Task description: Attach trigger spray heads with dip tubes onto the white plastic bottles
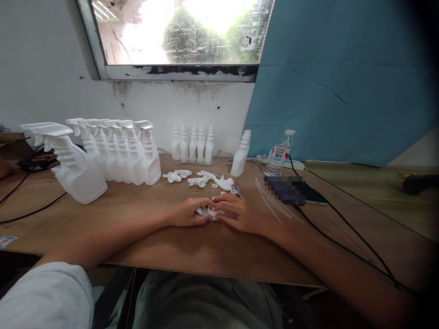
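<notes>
**Small Work on a Wooden Table (212, 251) Below a Window (212, 39)**

We sit before a brown table, whose top shows some lighter and darker patches. Near its front edge, in the middle, we have a white plastic part (215, 214) between our two hands. The left hand (188, 212), with a ring on one finger, grasps it from one side; the right hand (242, 214) grasps it from the other side. The fingers cover much of it, so we cannot tell its complete shape.

Just behind the hands lie loose white spray heads (197, 182). On our left stands a group of white spray bottles (150, 157) with their heads on. Against the wall (51, 59) we see five headless bottles (194, 145) in a row, and one single bottle (240, 154) stands apart on their right, near a clear water bottle (277, 159). Thin tubes (270, 204) lie to the right of the hands, beside a dark blurred object (284, 190).

The wall is white, with stains under the window frame. A blue cloth (336, 82) hangs at the right, and beyond the table we see a greenish floor (346, 180).
</notes>
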Motion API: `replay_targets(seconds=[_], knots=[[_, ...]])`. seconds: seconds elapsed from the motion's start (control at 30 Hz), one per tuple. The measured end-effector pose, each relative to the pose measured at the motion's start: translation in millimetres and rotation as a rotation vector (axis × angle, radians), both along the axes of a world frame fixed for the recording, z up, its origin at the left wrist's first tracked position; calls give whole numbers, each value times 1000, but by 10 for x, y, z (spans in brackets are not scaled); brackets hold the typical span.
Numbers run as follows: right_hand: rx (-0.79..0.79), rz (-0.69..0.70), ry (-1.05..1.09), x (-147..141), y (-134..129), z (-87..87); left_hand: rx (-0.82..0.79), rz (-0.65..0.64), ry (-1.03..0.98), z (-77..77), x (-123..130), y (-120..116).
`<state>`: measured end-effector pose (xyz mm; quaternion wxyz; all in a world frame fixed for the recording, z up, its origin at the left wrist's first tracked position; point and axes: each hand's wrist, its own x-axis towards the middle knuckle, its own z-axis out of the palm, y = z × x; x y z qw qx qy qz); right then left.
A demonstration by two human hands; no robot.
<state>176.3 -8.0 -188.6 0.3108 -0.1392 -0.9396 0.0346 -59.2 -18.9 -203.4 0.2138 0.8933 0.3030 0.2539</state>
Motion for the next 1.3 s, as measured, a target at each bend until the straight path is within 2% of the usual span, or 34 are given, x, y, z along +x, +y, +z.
replay_targets(seconds=[0.27,0.47,0.7,0.77,0.83,0.9,0.93,1.0,1.1,1.2,1.3], knots=[[-156,41,66,-30,41,-61,-26,-11,-44,-32,-8,37],[-257,1,63,-32,-9,-85,79,-80,-41,-51,-19,43],[-399,29,115,-1,84,-46,30,-16,-70,-58,-11,40],[-399,-104,169,51,162,-10,2,49,-53,-55,-6,36],[-299,-332,169,150,260,28,-7,95,-16,-44,-2,27],[-181,-559,44,292,375,49,-9,98,26,-28,-2,19],[-181,-645,-54,371,437,47,-6,84,38,-21,-3,17],[-332,-716,-228,523,557,19,11,45,42,-9,-9,16],[-624,-615,-273,664,684,-40,22,14,20,-5,-17,21],[-839,-537,-85,647,678,-15,12,24,26,-2,-17,14],[-1049,-367,183,490,534,95,-16,80,62,7,-7,-8]])
